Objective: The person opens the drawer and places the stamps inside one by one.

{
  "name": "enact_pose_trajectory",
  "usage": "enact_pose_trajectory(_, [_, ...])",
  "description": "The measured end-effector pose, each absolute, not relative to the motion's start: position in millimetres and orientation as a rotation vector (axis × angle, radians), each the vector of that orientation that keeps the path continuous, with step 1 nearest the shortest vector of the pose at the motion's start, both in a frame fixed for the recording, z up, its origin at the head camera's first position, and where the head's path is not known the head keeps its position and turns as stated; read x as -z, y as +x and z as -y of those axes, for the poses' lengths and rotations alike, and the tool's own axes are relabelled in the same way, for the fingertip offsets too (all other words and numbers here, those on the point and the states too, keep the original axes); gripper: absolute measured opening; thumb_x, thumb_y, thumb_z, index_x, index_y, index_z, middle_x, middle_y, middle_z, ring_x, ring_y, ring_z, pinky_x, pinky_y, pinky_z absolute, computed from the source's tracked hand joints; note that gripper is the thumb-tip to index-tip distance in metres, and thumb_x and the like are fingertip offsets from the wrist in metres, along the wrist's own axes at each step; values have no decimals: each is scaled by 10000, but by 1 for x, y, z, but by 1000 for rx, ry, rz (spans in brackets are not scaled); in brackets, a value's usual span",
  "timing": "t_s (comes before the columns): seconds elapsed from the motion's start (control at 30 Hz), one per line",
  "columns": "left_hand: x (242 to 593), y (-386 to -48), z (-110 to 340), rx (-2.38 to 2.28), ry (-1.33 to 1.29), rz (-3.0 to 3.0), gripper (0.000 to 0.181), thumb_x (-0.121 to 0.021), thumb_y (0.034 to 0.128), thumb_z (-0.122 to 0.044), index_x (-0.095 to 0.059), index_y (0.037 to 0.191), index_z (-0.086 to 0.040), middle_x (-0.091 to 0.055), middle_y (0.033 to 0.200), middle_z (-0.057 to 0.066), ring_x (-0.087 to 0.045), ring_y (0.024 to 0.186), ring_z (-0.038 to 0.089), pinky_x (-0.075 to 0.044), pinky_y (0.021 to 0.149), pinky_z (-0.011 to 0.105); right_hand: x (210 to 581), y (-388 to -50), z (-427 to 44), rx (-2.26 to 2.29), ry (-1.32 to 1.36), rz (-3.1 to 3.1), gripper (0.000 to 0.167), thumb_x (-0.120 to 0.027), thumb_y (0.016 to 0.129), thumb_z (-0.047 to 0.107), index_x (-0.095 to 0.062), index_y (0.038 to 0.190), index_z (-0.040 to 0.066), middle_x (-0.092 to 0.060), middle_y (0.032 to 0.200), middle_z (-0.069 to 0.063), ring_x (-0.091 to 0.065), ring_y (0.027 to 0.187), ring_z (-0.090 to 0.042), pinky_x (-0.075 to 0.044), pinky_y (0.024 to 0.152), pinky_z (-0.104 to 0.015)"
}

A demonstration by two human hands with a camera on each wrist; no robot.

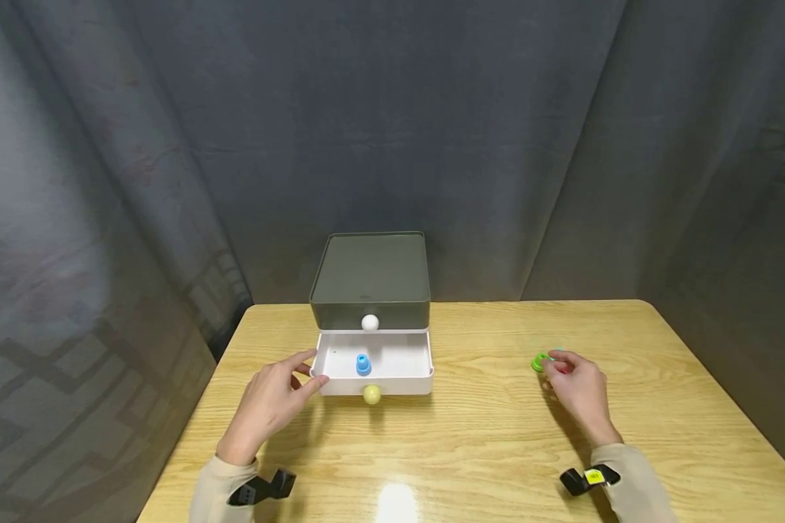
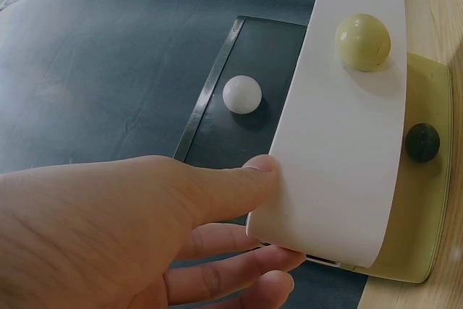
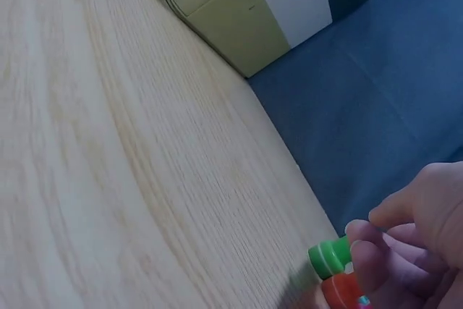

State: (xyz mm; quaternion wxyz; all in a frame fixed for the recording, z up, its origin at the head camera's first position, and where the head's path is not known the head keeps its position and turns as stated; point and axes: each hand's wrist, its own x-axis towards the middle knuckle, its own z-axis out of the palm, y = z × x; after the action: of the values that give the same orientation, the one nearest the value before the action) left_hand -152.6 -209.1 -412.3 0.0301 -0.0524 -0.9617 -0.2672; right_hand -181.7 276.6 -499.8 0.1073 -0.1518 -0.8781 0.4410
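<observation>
My left hand (image 1: 268, 403) holds the front left corner of the pulled-out white drawer (image 1: 408, 385); in the left wrist view its thumb lies on the rim of the white drawer (image 2: 333, 150) and the fingers are at its side. A small blue piece (image 1: 363, 365) stands inside. At the right, my right hand (image 1: 578, 388) is over a green piece (image 1: 539, 362) and a red piece (image 1: 565, 370). The right wrist view shows bent fingers of the right hand (image 3: 412, 251) beside the green piece (image 3: 330, 257), with the red piece (image 3: 341, 291) partly hidden.
The dark grey top drawer (image 1: 340, 317) with a white knob is above the white one. Below is an olive drawer (image 2: 427, 215) with a dark knob. A bit of teal (image 1: 558, 349) shows behind the right fingers. Dark curtains surround the wooden table (image 1: 471, 436).
</observation>
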Motion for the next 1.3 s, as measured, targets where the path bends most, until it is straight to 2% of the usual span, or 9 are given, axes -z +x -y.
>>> enact_pose_trajectory(0.13, [413, -152, 209, 826, -158, 2964, 526, -790, 968, -330, -681, 1433, -108, -806, 1113, 92, -622, 774, 123, -450, 650, 306, 503, -186, -276, -1298, -452, 2603, 384, -710, 1016, 187, -688, 1313, -55, -805, 1014, -210, -726, 598, -137, -557, 531, -257])
enact_pose_trajectory(0.33, [413, -151, 207, 827, -157, 2966, 524, -788, 969, -335, -683, 1432, -113, -807, 1116, 88, -617, 770, 114, -450, 651, 303, 506, -189, -279, -1311, -504, 2637, 440, -710, 1009, 199, -656, 1356, -67, -804, 902, -126, -718, 566, -135, -567, 549, -253])
enact_pose_trajectory(0.6, [414, -152, 206, 831, -163, 2958, 528, -792, 966, -329, -682, 1430, -103, -808, 1108, 93, -621, 769, 116, -453, 661, 308, 510, -190, -282, -1303, -511, 2664, 497, -708, 1012, 224, -624, 1389, -89, -816, 931, -162, -718, 558, -141, -549, 542, -241])
enact_pose_trajectory(0.97, [415, -151, 206, 839, -151, 2957, 522, -787, 971, -328, -683, 1429, -100, -806, 1113, 97, -627, 778, 120, -453, 663, 311, 513, -191, -283, -1360, -477, 2655, 485, -717, 1003, 203, -631, 1381, -88, -816, 925, -134, -726, 582, -130, -587, 543, -266])
enact_pose_trajectory(1.3, [415, -152, 207, 819, -162, 2957, 531, -786, 971, -335, -680, 1431, -94, -808, 1109, 92, -634, 784, 119, -462, 666, 312, 511, -186, -282, -1245, -451, 2654, 421, -747, 985, 224, -703, 1301, -51, -799, 912, -108, -706, 588, -107, -565, 563, -243])
